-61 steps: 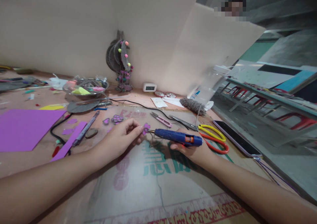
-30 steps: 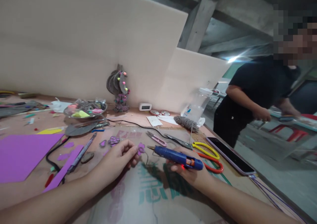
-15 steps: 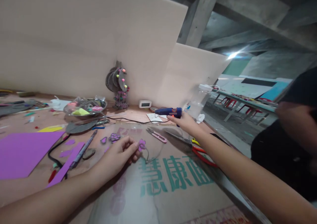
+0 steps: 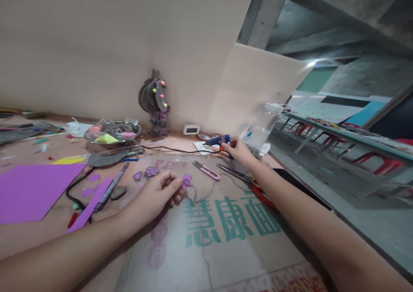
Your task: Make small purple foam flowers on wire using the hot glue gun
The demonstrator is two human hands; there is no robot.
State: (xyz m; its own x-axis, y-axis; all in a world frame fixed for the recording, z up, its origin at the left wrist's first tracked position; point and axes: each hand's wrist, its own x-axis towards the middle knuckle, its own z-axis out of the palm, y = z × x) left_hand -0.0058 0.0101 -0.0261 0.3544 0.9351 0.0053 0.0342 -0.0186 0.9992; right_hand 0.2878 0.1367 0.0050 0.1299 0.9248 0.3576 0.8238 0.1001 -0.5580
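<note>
My left hand (image 4: 163, 191) is closed, with thumb and forefinger pinching a small purple flower (image 4: 186, 181) by its edge. A grey cord (image 4: 194, 193) runs from the flower across the board. At the back right my right hand (image 4: 238, 153) is closed around the handle of a blue hot glue gun (image 4: 217, 140), whose nozzle points left over a white paper. Pink thread snips (image 4: 207, 170) and scissors with red handles (image 4: 263, 196) lie between my hands; my right forearm partly covers the scissors. A grey-edged purple flower (image 4: 151, 172) rests behind my left hand.
A metal bowl (image 4: 111, 139) of scraps, purple sheet (image 4: 35, 193) and pen (image 4: 112, 186) lie on the left. A decorated grey ornament (image 4: 156, 102) and small digital clock (image 4: 191, 129) stand along the back panel. A plastic jug (image 4: 261, 126) stands at the right edge.
My right hand has shifted its hold on the glue gun, whose nozzle now tips lower to the left. My left hand keeps the flower. The person at right has left the view as it shifted.
</note>
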